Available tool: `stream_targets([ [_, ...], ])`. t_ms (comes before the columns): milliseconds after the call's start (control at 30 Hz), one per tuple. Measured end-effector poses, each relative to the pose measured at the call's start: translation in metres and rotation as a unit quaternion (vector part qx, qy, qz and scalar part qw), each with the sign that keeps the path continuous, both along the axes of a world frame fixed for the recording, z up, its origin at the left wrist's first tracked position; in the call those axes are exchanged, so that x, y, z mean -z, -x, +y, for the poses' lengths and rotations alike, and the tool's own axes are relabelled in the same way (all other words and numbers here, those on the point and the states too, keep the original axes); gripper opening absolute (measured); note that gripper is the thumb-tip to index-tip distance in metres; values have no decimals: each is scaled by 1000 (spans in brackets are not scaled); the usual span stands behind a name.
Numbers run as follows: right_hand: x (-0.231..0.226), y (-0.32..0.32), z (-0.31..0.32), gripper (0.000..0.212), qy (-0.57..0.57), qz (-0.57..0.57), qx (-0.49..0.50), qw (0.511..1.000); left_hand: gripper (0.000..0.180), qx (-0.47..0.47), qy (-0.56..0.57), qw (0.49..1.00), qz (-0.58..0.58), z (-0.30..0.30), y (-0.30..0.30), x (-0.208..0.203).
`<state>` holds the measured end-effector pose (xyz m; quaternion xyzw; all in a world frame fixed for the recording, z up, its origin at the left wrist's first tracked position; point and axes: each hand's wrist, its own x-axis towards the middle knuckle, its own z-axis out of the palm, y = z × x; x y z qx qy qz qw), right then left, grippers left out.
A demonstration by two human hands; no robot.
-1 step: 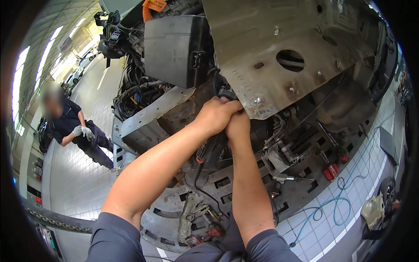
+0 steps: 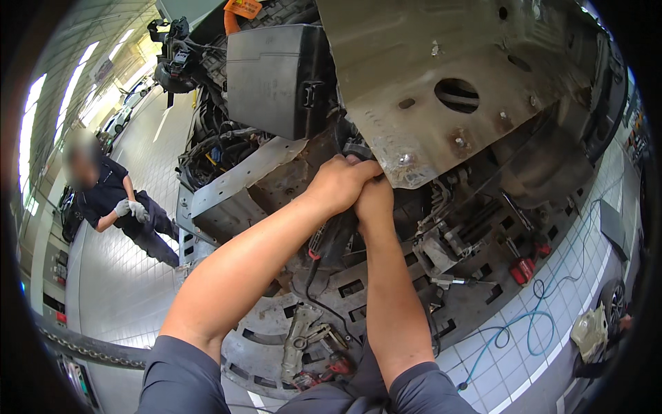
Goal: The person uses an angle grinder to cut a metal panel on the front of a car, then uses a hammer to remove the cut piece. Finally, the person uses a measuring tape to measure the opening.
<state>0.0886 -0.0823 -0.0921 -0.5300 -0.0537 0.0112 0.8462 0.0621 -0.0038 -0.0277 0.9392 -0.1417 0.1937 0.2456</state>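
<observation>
Both of my arms reach forward into the opened body of a vehicle. My left hand (image 2: 338,183) is closed, its fingers overlapping my right hand (image 2: 374,200), which is closed as well. They grip together around a dark part (image 2: 357,150) whose end shows just beyond the knuckles; my fingers hide the rest, so its kind is unclear. Right beside the hands is the lower corner of a large bare metal panel (image 2: 403,124) with holes and rust spots. A bent sheet-metal rail (image 2: 238,172) lies to their left, and a black box-shaped cover (image 2: 265,79) stands beyond it.
A slotted metal platform (image 2: 386,303) lies below, carrying a metal bracket (image 2: 300,338), a red power tool (image 2: 339,362) and another red tool (image 2: 522,269). A blue hose (image 2: 545,314) coils on the tiles at right. Another person (image 2: 114,190) in gloves stands at left. A chain (image 2: 89,353) runs low left.
</observation>
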Motion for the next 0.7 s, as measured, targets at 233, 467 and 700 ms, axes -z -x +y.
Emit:
stream_targets([
  [233,-17,2,-16,38,16,-23,-20,999,29,1,-19,1000,-23,-4,-7,4],
  [467,-26,5,-6,29,-14,-49,10,999,39,-30,69,993,93,2,-12,-2],
  [700,-32,4,-15,37,-31,14,-39,999,39,-40,33,994,101,-1,-18,-3],
])
